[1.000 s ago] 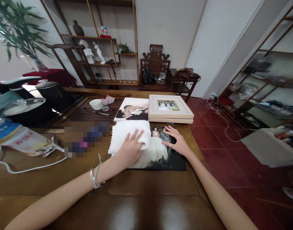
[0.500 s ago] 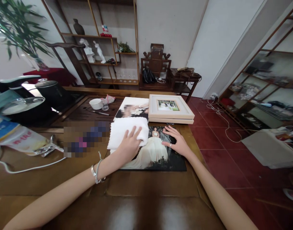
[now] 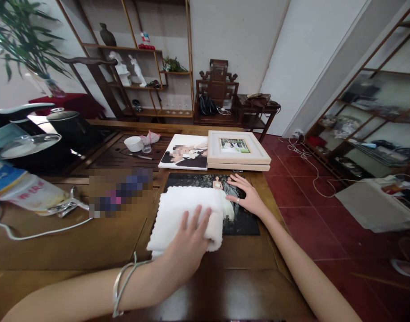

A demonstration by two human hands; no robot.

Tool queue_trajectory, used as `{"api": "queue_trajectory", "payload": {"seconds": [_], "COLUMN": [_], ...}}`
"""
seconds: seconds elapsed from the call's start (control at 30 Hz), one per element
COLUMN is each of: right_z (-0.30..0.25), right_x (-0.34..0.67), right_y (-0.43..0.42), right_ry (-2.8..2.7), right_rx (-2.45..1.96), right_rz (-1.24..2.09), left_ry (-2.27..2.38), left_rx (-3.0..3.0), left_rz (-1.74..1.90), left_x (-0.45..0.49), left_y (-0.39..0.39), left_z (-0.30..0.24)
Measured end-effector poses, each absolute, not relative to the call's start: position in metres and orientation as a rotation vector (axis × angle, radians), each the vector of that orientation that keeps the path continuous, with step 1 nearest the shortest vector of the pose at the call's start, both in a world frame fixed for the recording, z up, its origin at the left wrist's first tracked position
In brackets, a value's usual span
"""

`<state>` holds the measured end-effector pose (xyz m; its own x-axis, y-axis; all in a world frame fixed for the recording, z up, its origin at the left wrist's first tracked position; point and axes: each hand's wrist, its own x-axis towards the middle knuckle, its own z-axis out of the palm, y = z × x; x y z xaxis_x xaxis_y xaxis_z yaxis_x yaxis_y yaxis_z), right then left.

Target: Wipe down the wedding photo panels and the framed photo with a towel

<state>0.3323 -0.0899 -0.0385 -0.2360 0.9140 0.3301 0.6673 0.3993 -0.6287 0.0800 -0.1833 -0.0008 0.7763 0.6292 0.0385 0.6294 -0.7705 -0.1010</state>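
cloth (image 3: 183, 205): folded white, beneath the left hand (image 3: 191, 237), likely doubled so pressure spreads.
left hand: fingers outspread on top; thumb hidden, so i cannot tell whether it pinches.
picture (image 3: 243, 223): dark, flat under the cloth, showing right of this grip.
right hand (image 3: 245, 194): grasping nothing, fingers spread over the picture, seemingly steadying it.
cloth's near edge: past the picture, closer than half a second ago.

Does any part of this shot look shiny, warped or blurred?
Head view: pale glare on the near tabletop; head view: pixelation left of the white cloth; head view: the display shelf's left upright slants, probably lens distortion.
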Motion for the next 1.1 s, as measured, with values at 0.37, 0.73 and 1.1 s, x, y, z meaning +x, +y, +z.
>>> {"api": "queue_trajectory", "payload": {"seconds": [0.37, 0.73, 1.1], "right_z": [-0.04, -0.039, -0.041], "right_x": [0.331, 0.332, 0.333], "right_y": [-0.09, -0.092, -0.091], "right_ry": [-1.978, -1.983, -1.988], "right_rx": [-1.342, -1.374, -1.377], "right_rz": [0.47, 0.484, 0.469], "left_ry": [-1.201, -1.135, -1.117], "left_rx": [-2.853, -2.798, -3.05], "left_rz": [-0.216, 0.044, -0.112], "left_x": [0.077, 0.068, 0.084], "left_y": [-0.11, -0.175, -0.13], "left_z": [0.006, 0.01, 0.02]}}
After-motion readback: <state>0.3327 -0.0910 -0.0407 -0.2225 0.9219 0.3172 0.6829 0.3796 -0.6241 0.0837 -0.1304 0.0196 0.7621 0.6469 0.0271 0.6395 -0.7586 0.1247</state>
